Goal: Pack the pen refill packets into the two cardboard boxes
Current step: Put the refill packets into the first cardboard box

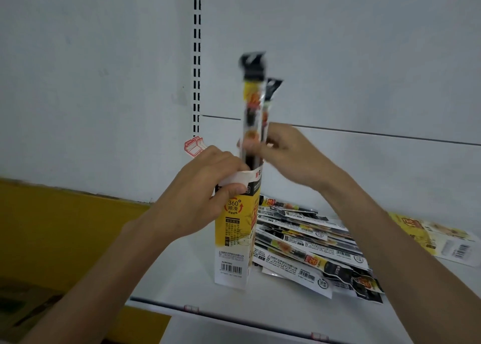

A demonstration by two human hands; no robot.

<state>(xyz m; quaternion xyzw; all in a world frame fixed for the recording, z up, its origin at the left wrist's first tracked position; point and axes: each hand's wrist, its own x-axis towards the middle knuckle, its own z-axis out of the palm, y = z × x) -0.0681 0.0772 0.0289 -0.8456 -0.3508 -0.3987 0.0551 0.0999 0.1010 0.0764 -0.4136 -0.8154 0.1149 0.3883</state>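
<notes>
the white metal shelf (pixel 182 278), backed by a pale panel with a slotted upright, carries everything. right of centre on it lies a loose heap of black, white and yellow pen refill packets (pixel 307 242), fanned flat within easy reach. well to the right, what looks to be a second yellow-and-white cardboard box (pixel 440 239) lies on its side, apparently not in use.

just left of the heap, a tall, narrow yellow-and-white cardboard box (pixel 235 237) stands upright on the shelf, mouth up, so that long packets can go in lengthwise. the left hand (pixel 200 195) grips the top of the upright box, thumb on the front face, fingers holding the white flap (pixel 239 178) back. i judge this steadies the box and keeps its mouth open.

the right hand (pixel 289 156) pinches two long packets (pixel 251 109) low down and holds them upright. their lower ends are inside the mouth and their black header tabs are blurred above. gripping low probably helps aim them.

the box front reads "360°" in an orange ring, with chinese characters beneath. "m&g" sits at the rim and a barcode near the foot. the small print on the packets is unreadable.
</notes>
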